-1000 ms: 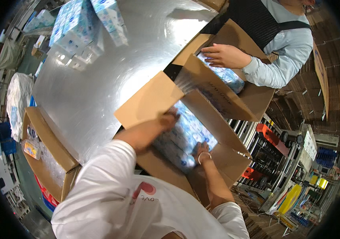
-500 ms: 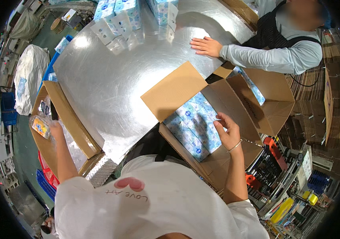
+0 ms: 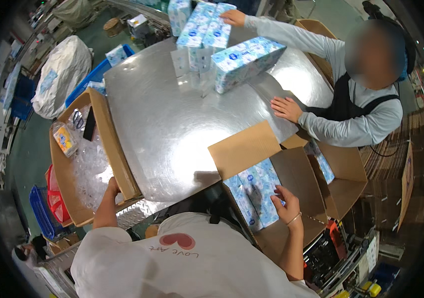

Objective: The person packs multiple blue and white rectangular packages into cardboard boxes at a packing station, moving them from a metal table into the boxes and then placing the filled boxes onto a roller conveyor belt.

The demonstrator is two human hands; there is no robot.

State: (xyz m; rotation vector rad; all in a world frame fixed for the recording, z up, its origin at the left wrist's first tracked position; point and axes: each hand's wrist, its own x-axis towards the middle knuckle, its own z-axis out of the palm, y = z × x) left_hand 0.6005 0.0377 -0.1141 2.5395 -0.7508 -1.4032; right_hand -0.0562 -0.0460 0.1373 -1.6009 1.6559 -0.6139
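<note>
My right hand (image 3: pixel 287 206) is over an open cardboard box (image 3: pixel 294 181), its fingers bent but apart, with nothing visible held in them. Its fingertips are beside light-blue floral packs (image 3: pixel 260 176), which look like tissue packs, lying side by side in the box. My left hand (image 3: pixel 113 186) is at the near end of a long cardboard box (image 3: pixel 117 149) filled with clear plastic bags (image 3: pixel 90 164); its fingers are hidden there. Farther along that box lie an orange-and-white pack (image 3: pixel 65 139), black scissors (image 3: pixel 77 119) and a dark flat object (image 3: pixel 89 124).
Across the metal table (image 3: pixel 172 114), a co-worker's hand (image 3: pixel 233 18) touches upright blue packs (image 3: pixel 203 27); the other hand (image 3: pixel 286 109) rests on the tabletop. A long blue pack (image 3: pixel 247 59) lies near them. Another open box (image 3: pixel 343 164) adjoins mine at the right.
My left hand has moved from beside the orange-and-white pack to the box's near end. My right hand stays over the packs. The co-worker's other hand and a long blue pack have come into view.
</note>
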